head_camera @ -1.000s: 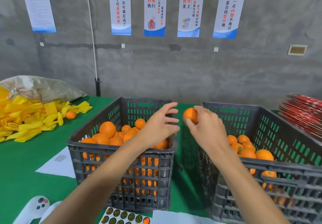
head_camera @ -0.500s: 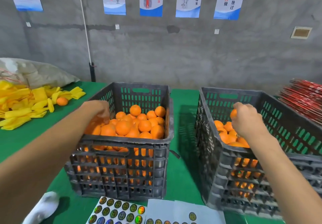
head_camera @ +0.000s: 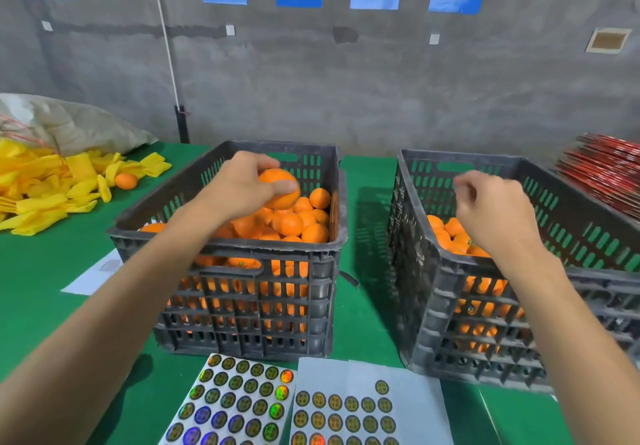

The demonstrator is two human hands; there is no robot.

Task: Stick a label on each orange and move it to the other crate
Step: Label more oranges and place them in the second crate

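Note:
Two dark grey slatted crates stand on a green table. The left crate (head_camera: 228, 247) is heaped with oranges. My left hand (head_camera: 242, 185) grips one orange (head_camera: 277, 181) and holds it above that heap. The right crate (head_camera: 433, 271) holds fewer oranges. My right hand (head_camera: 491, 209) hovers over it with fingers loosely curled and nothing in them. Two sheets of round holographic labels, the left sheet (head_camera: 235, 406) and the right sheet (head_camera: 346, 413), lie at the near table edge in front of the crates.
A pile of yellow foam sleeves (head_camera: 52, 181) with a stray orange (head_camera: 126, 180) and a grey sack (head_camera: 69, 122) lie at the far left. A white paper (head_camera: 97, 275) lies left of the left crate. Red stacked sheets (head_camera: 606, 167) sit at the far right.
My right hand has let go of the orange it carried into the right crate. My left hand reached into the left crate and lifted an orange. The camera has tilted down.

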